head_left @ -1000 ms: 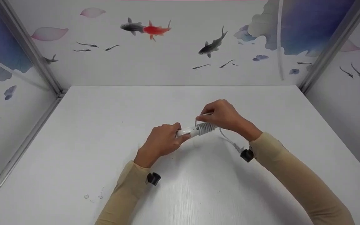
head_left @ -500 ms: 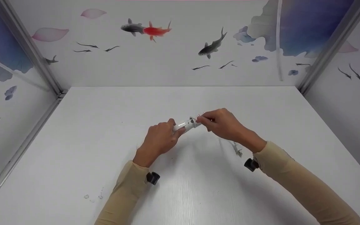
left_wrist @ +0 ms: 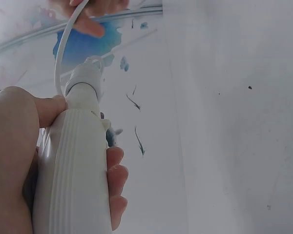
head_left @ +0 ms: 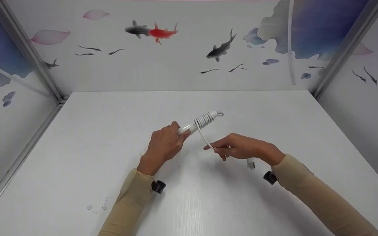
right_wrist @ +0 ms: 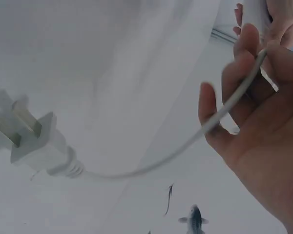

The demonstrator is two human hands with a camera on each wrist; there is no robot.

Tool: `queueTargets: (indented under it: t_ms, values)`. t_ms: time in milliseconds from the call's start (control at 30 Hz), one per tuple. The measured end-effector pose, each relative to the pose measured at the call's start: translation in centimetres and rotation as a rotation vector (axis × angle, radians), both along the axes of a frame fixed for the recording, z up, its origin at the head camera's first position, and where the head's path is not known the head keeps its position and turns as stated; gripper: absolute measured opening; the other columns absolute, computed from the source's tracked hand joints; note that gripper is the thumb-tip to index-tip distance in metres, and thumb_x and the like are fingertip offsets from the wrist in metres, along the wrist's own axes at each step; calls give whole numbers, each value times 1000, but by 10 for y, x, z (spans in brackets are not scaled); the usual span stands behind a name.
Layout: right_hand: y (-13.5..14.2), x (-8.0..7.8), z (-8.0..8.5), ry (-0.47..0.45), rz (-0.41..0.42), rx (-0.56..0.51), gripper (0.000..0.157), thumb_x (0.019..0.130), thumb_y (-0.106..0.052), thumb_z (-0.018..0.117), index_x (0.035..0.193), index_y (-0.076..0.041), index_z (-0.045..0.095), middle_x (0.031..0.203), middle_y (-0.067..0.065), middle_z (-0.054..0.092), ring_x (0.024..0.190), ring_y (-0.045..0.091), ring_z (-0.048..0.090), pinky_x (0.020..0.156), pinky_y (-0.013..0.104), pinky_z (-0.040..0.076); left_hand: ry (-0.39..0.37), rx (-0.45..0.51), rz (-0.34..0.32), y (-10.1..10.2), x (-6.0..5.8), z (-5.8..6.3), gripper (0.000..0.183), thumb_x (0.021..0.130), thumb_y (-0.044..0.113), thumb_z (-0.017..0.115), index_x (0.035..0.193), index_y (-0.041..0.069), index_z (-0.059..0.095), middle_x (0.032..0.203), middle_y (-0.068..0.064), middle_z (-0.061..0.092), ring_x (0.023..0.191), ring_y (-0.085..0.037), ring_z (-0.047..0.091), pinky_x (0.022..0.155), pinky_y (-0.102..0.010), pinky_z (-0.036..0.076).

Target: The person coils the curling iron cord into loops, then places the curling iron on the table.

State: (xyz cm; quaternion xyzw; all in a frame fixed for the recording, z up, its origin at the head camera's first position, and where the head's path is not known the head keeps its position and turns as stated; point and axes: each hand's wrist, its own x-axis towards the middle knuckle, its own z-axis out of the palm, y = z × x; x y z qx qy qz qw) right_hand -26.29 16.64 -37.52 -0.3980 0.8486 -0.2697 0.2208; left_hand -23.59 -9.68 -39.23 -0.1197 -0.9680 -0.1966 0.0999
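Observation:
My left hand [head_left: 164,142] grips a white cylindrical handheld appliance [head_left: 186,129], whose exact kind cannot be told. In the left wrist view its ribbed body [left_wrist: 75,170] fills my palm, thumb on one side and fingertips on the other. White cord [head_left: 204,120] is wound in several turns round the narrower far end, where a small loop sticks out. From the coil a taut length runs toward me to my right hand [head_left: 241,146], which pinches it between thumb and fingers. Past that hand the cord's free tail ends in a two-pin plug [right_wrist: 36,144], dangling.
A white table [head_left: 110,131] lies under both hands, with a few faint marks [head_left: 97,207] at the front left. White walls [head_left: 176,72] printed with fish and petals enclose its back and sides. Black wrist mounts [head_left: 158,186] sit at both sleeves.
My right hand has come down from above the coil, over its far side, to the near side, drawing the cord with it. The left hand keeps its grip, the appliance tilting slightly more away.

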Motion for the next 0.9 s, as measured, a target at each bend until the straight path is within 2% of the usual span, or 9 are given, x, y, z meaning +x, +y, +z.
queueTargets:
  t_ms: [100, 233, 367, 533, 633, 733, 833, 900]
  values:
    - [3, -5, -6, -14, 23, 28, 33, 104, -17, 53, 135, -14, 64, 88, 9, 72, 78, 31, 62, 68, 23, 43, 21, 2, -4, -1, 0, 0, 47, 103, 43, 53, 116, -1, 61, 90, -13, 70, 67, -20, 57, 63, -38, 53]
    - [6, -15, -10, -7, -21, 72, 29, 102, -16, 57, 129, -12, 69, 101, 8, 76, 79, 23, 63, 72, 25, 46, 37, 11, -19, -1, 1, 1, 47, 103, 44, 52, 116, -1, 61, 89, -13, 70, 66, -19, 56, 62, -37, 52]
    - [4, -25, -11, -10, -135, 151, 26, 100, -28, 62, 114, -13, 76, 83, 4, 75, 75, 14, 58, 71, 28, 47, 49, 29, -32, -1, 2, 2, 46, 103, 43, 53, 115, 0, 61, 88, -13, 69, 66, -19, 55, 62, -36, 51]
    - [1, -38, -14, -31, -317, 242, 37, 92, -51, 67, 91, -16, 81, 62, 5, 69, 69, 18, 60, 67, 30, 46, 62, 80, -53, -2, 3, 3, 44, 102, 42, 54, 115, 0, 61, 89, -12, 70, 67, -19, 56, 64, -36, 52]
    - [-1, -46, -18, -36, -360, 226, 45, 89, -57, 68, 85, -14, 81, 54, 3, 65, 68, 20, 62, 69, 30, 44, 63, 107, -79, -2, 3, 3, 43, 102, 41, 55, 113, 0, 61, 89, -12, 70, 67, -19, 55, 63, -36, 51]
    - [-1, -54, -22, -64, -361, 173, 45, 90, -55, 68, 86, -12, 81, 51, -1, 60, 66, 21, 62, 74, 31, 43, 64, 127, -114, -2, 3, 2, 40, 101, 40, 58, 111, 1, 62, 88, -11, 70, 66, -18, 54, 62, -34, 49]
    - [0, -62, -23, -108, -358, 128, 39, 92, -49, 68, 91, -12, 80, 54, -3, 59, 67, 20, 58, 74, 31, 41, 72, 137, -150, -2, 4, 2, 38, 100, 38, 59, 110, 2, 62, 88, -10, 70, 66, -17, 53, 62, -32, 48]
    - [1, -66, -22, -145, -344, 68, 31, 94, -40, 69, 99, -11, 78, 65, -1, 65, 67, 21, 57, 72, 31, 44, 78, 127, -177, -2, 4, 1, 38, 100, 38, 59, 110, 2, 62, 88, -9, 70, 66, -16, 53, 62, -31, 47]
